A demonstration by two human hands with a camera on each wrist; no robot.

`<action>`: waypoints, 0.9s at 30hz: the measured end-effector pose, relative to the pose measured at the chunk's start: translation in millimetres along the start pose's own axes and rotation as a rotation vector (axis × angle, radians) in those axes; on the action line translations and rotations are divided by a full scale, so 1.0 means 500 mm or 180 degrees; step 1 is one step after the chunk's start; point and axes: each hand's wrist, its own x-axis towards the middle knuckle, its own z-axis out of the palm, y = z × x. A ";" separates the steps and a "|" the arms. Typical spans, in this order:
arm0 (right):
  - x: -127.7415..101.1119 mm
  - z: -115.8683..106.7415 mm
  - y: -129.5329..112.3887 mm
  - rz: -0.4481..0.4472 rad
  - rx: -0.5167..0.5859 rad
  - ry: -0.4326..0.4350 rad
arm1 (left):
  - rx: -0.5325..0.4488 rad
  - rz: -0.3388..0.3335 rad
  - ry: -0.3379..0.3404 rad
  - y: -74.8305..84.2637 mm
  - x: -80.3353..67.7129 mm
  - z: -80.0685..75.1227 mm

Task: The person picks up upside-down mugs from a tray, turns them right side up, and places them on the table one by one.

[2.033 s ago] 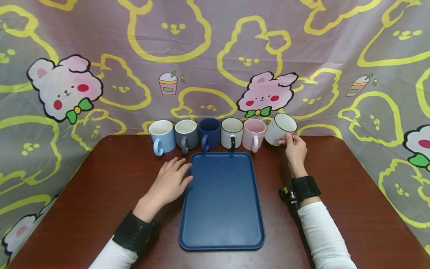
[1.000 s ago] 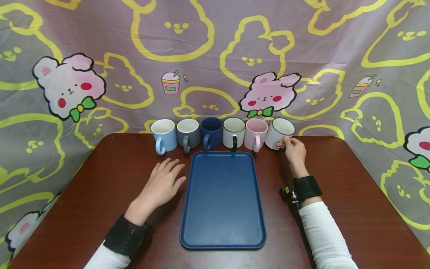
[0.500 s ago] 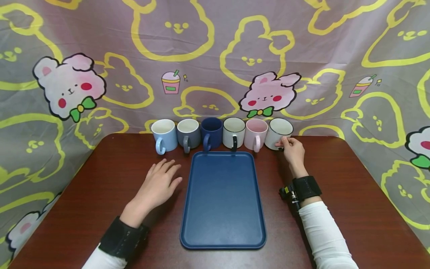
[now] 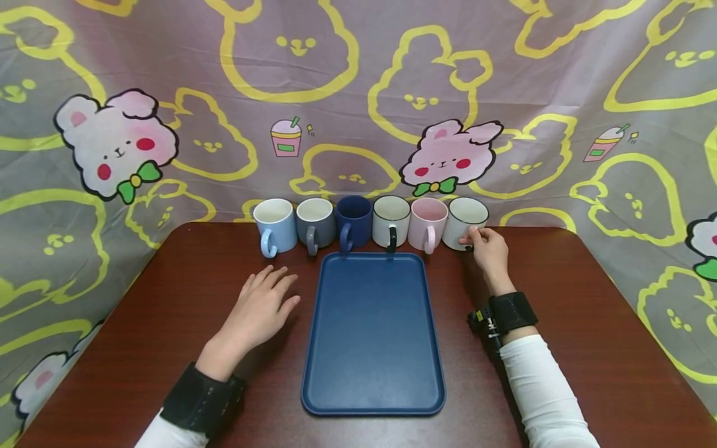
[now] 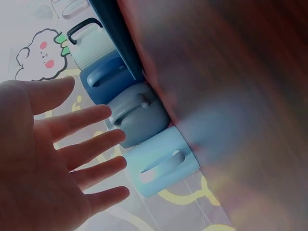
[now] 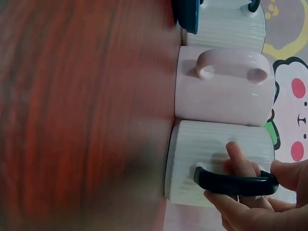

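A white mug [image 4: 462, 229] with a dark rim stands upright at the right end of a row of mugs. My right hand [image 4: 490, 250] grips its black handle [image 6: 236, 184], fingers hooked through the loop and thumb near its top in the right wrist view. Left of it are a pink mug [image 4: 424, 227], another white mug [image 4: 386, 225] with a black handle, a navy mug [image 4: 361, 218], a grey mug [image 4: 315, 219] and a light blue mug [image 4: 282, 235]. My left hand [image 4: 256, 309] hovers with fingers spread over the table, left of the blue tray [image 4: 372, 336], holding nothing.
The tray lies lengthwise on the brown table [image 4: 566, 292], its far edge close in front of the middle mugs. Behind the row hangs a printed curtain [image 4: 336, 62] with cartoon bunnies.
The white mug at the right end has gone from tilted to upright, down on the table beside the pink mug. My left hand has drawn back to the left, away from the tray.
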 end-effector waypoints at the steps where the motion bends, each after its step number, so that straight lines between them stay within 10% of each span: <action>1: 0.001 -0.001 0.000 -0.0012 -0.0029 -0.0002 | -0.0006 -0.0010 -0.0006 0.000 0.000 -0.001; 27: -0.014 -0.016 -0.028 0.0053 -0.0760 -0.0014 | -0.0072 0.0010 0.0208 0.004 0.012 -0.003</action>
